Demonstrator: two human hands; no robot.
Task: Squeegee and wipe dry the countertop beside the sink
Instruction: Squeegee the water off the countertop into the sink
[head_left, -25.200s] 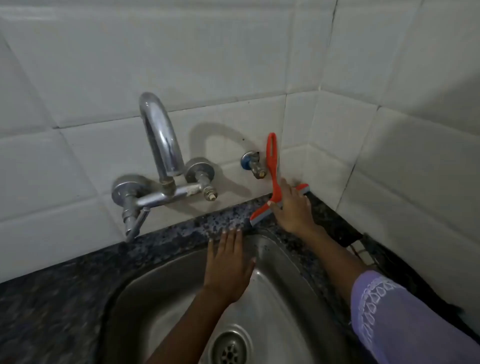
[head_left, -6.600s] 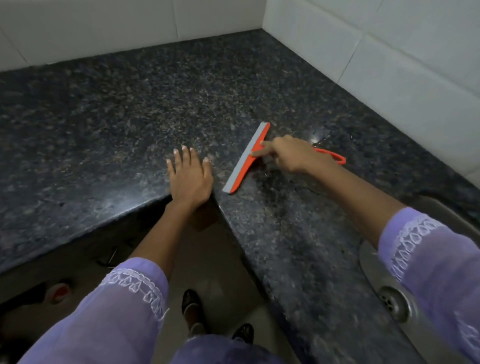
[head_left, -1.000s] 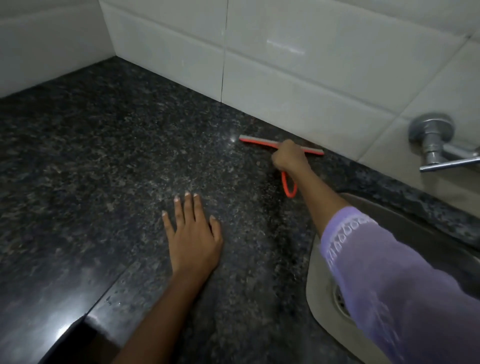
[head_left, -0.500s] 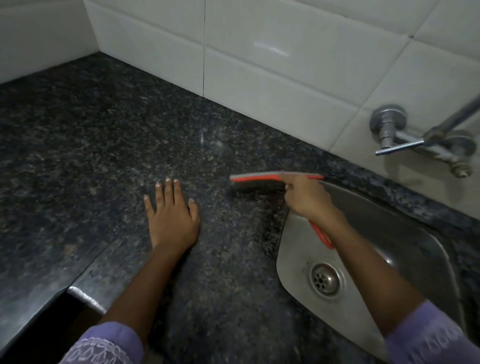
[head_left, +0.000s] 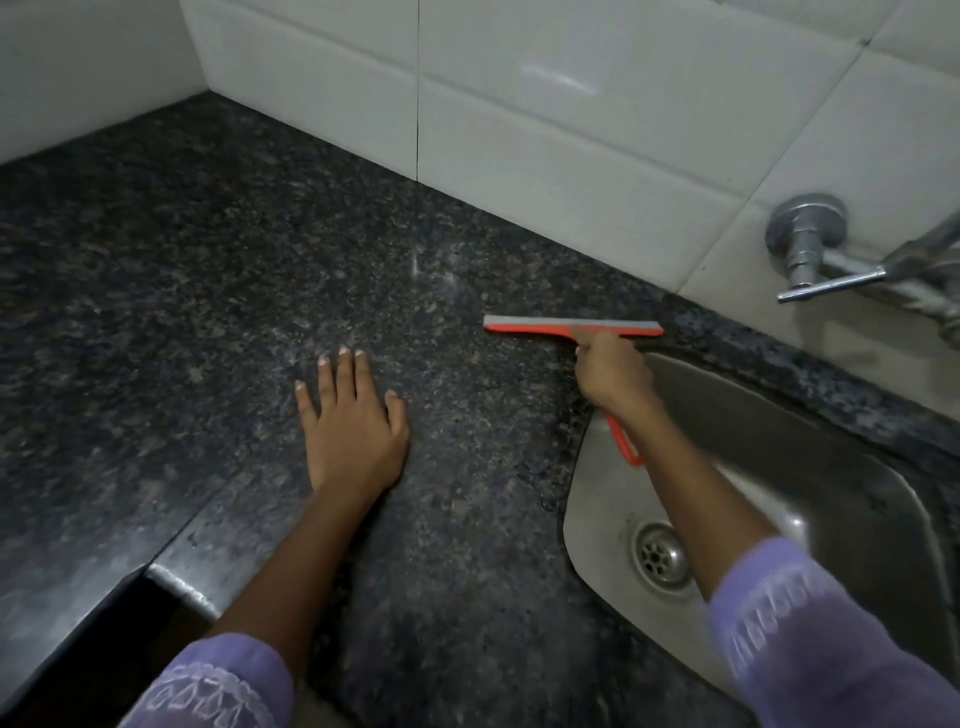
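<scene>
An orange squeegee with a grey blade lies across the dark speckled granite countertop, its blade just left of the sink's far corner. My right hand grips its handle near the blade, and the handle's orange loop sticks out below my wrist over the sink rim. My left hand rests flat on the countertop with fingers straight, well left of the squeegee. The steel sink with its drain sits at the right under my right forearm.
White tiled walls close the counter at the back and left, meeting in a corner at the upper left. A chrome tap valve with a lever juts from the wall above the sink. The counter's front edge drops off at the lower left.
Over the last second the squeegee was drawn from the wall toward the sink edge. In the last half second the blade has shifted slightly back onto the counter. My left hand stays flat.
</scene>
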